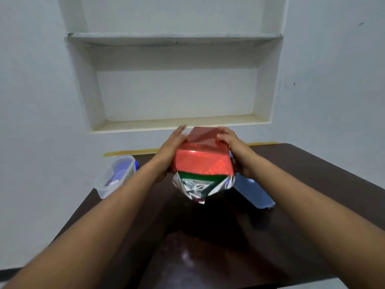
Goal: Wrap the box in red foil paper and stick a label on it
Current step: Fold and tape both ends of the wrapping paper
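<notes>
Head view: box [203,163] held up over the table [312,174], half wrapped in red foil paper [205,137].
The left hand [174,146] lies flat against its side at 9 o'clock with straight fingers; the right hand [233,144] curls round the 3 o'clock side, pinching the far flap. The box looks light and stiff, the foil slick and crease-prone, so the side faces are probably the best hold. The near end gapes, silver lining showing. No writing is readable. A clear tub [116,176] sits at 8 o'clock, a blue lid [253,191] at 4.

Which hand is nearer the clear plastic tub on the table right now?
Left. The left hand presses the box's left side, the side facing the clear plastic tub. The right hand holds the box's far side, with the box between it and the tub.
</notes>
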